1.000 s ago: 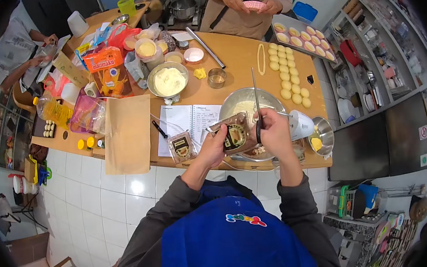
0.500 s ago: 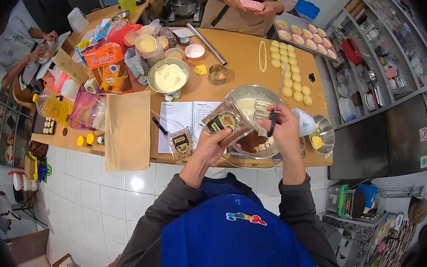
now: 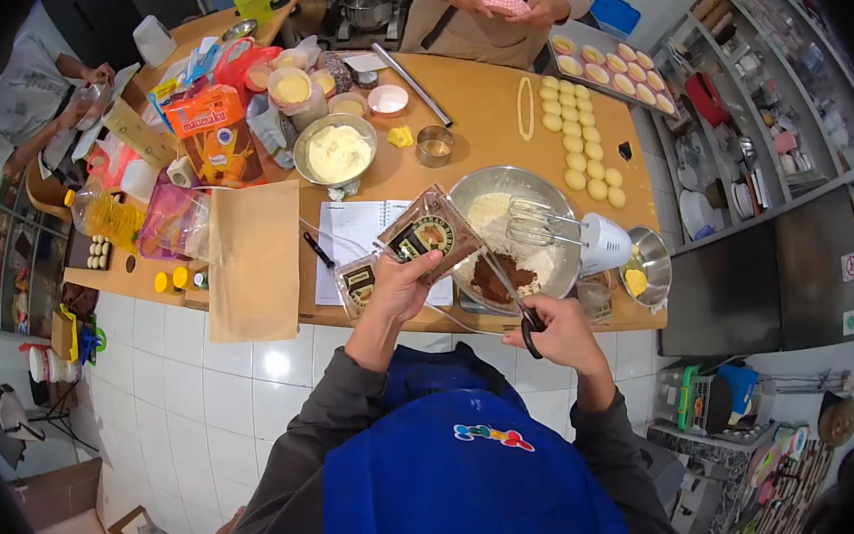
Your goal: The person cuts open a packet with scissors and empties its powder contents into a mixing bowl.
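Observation:
My left hand is closed around a clear packet of brown powder with a dark label, held tilted beside the mixing bowl's left rim. In my right hand is a pair of scissors with black handles. Their blades point up and left, at the packet's right edge; whether they touch it I cannot tell. Below them, the metal mixing bowl holds pale flour-like powder and a heap of brown powder. A white hand mixer rests on the bowl's right rim, its beaters over the bowl.
A similar packet lies on the open notebook at left. Beyond are a bowl of cream-coloured mixture, a metal ring and rows of dough balls. A small metal bowl stands right. Across the table, a person holds pink paper cups.
My right hand has moved down and toward me from over the bowl, bringing the scissors to the packet's edge. My left hand has shifted slightly left and tilted the packet.

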{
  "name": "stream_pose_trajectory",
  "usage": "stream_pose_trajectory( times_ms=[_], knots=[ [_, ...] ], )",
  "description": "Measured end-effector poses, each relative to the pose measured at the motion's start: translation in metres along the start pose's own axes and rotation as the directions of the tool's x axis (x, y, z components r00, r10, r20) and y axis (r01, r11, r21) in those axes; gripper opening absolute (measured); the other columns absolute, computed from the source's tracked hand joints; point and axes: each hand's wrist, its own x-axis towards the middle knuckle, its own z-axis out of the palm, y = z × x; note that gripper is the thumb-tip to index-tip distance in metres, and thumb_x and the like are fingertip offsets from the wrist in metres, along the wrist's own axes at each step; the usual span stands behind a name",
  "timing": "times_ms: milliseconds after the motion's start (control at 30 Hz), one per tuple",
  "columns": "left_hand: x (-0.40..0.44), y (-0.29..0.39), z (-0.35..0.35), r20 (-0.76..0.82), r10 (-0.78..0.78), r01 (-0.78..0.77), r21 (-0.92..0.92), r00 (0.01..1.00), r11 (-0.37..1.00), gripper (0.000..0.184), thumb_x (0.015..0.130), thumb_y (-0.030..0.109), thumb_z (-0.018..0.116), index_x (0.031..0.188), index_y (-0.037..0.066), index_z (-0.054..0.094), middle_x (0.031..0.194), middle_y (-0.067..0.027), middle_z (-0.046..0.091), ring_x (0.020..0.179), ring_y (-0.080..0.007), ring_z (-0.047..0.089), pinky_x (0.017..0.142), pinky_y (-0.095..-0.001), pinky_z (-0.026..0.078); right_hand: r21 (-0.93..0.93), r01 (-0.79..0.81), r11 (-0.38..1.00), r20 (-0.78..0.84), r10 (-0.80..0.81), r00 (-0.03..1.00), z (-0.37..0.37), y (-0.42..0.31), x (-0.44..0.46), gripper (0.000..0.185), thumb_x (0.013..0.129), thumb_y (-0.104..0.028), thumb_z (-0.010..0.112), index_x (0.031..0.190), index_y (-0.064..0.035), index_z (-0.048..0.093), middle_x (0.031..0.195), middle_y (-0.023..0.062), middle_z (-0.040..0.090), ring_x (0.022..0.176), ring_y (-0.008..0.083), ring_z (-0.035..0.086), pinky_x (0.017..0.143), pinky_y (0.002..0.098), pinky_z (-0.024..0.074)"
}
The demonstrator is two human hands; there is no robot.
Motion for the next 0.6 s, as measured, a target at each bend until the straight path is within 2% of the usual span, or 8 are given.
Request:
stream_pose_trajectory(
  times_ms=[67, 267, 467, 567, 600],
  knots=[
    [0.0, -0.001, 0.001, 0.029, -0.005, 0.005, 0.0, 1.0, 1.0, 0.054, 0.076, -0.005, 0.064, 0.125, 0.005, 0.043, 0.11, -0.0081, 0.058, 0.099, -0.0193, 0.059, 0.085, -0.0344, 0.052, 0.033, 0.068, 0.997, 0.003, -0.068, 0.998, 0.003, 0.003, 0.002, 0.035, 0.064, -0.01, 0.082, 0.088, 0.0032, 0.06, 0.058, -0.007, 0.042, 0.053, 0.0016, 0.034, 0.045, 0.0192, 0.0266],
    [-0.002, -0.005, 0.001, 0.115, -0.047, 0.041, 0.051, 0.992, 0.998, 0.053, 0.077, -0.001, 0.065, 0.125, 0.007, 0.043, 0.112, -0.0089, 0.057, 0.102, -0.0228, 0.059, 0.087, -0.0389, 0.052, 0.011, 0.093, 0.996, -0.051, -0.092, 0.994, 0.005, -0.01, 0.003, 0.035, 0.063, -0.01, 0.082, 0.087, 0.0023, 0.059, 0.058, -0.0079, 0.04, 0.053, 0.0018, 0.034, 0.045, 0.0187, 0.0268],
    [-0.005, -0.01, 0.003, 0.136, -0.069, 0.063, 0.042, 0.988, 0.997, 0.058, 0.076, -0.002, 0.065, 0.128, 0.006, 0.04, 0.114, -0.01, 0.056, 0.103, -0.0233, 0.058, 0.089, -0.0414, 0.051, 0.012, 0.135, 0.991, -0.068, -0.134, 0.989, 0.005, -0.011, 0.004, 0.038, 0.062, -0.012, 0.083, 0.088, 0.0012, 0.059, 0.061, -0.0069, 0.041, 0.055, 0.002, 0.035, 0.047, 0.0185, 0.0285],
    [-0.004, -0.014, 0.002, 0.153, -0.064, 0.059, 0.036, 0.986, 0.998, 0.058, 0.076, -0.002, 0.065, 0.127, 0.006, 0.04, 0.114, -0.0099, 0.056, 0.104, -0.023, 0.058, 0.089, -0.0418, 0.051, -0.031, 0.151, 0.988, -0.068, -0.152, 0.986, 0.006, -0.01, 0.005, 0.041, 0.061, -0.014, 0.084, 0.09, 0.0008, 0.059, 0.062, -0.0054, 0.042, 0.056, 0.0032, 0.036, 0.048, 0.0196, 0.0311],
    [-0.004, -0.014, 0.002, 0.154, -0.066, 0.061, 0.033, 0.986, 0.998, 0.058, 0.076, -0.002, 0.065, 0.128, 0.006, 0.04, 0.114, -0.0098, 0.056, 0.104, -0.0231, 0.057, 0.089, -0.042, 0.051, -0.043, 0.142, 0.989, -0.078, -0.145, 0.986, 0.006, -0.011, 0.005, 0.042, 0.059, -0.018, 0.084, 0.089, -0.0006, 0.06, 0.061, -0.0026, 0.045, 0.055, 0.0066, 0.04, 0.049, 0.0221, 0.0339]
  ],
)
